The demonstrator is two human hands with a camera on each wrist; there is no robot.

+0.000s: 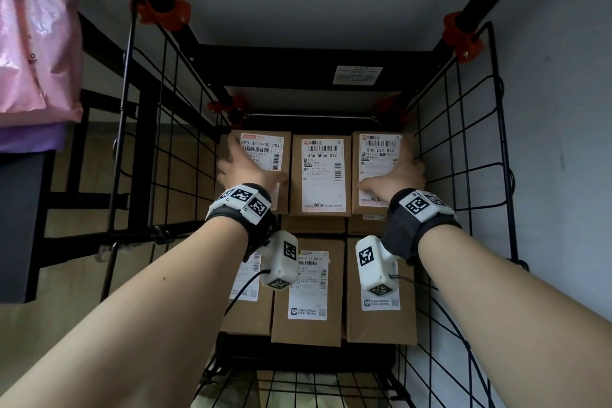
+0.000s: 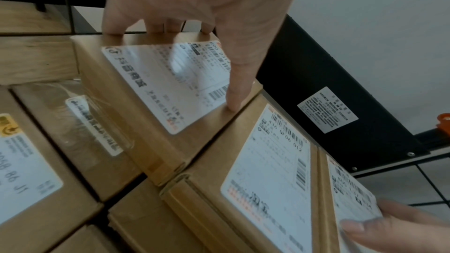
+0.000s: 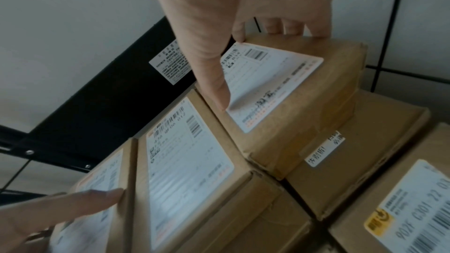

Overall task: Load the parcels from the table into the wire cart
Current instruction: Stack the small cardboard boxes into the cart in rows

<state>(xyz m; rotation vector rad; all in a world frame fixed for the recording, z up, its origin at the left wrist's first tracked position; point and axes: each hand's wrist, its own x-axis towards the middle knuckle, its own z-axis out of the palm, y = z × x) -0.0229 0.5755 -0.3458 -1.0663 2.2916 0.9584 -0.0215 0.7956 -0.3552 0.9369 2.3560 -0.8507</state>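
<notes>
Three brown cardboard parcels with white labels lie side by side on top of other parcels at the far end of the black wire cart (image 1: 470,129). My left hand (image 1: 246,169) grips the left parcel (image 1: 265,142): its fingers (image 2: 155,26) curl over the outer edge and the thumb lies on top. My right hand (image 1: 400,172) grips the right parcel (image 1: 377,159) the same way, fingers (image 3: 292,26) over its outer edge, thumb on the label. The middle parcel (image 1: 323,175) sits pressed between the two.
More labelled parcels (image 1: 308,291) fill the lower layer at the cart's near end. A black back panel (image 1: 298,60) with a white sticker closes the far end. Pink bags (image 1: 36,43) and a purple one (image 1: 29,137) lie at the left. A grey wall runs along the right.
</notes>
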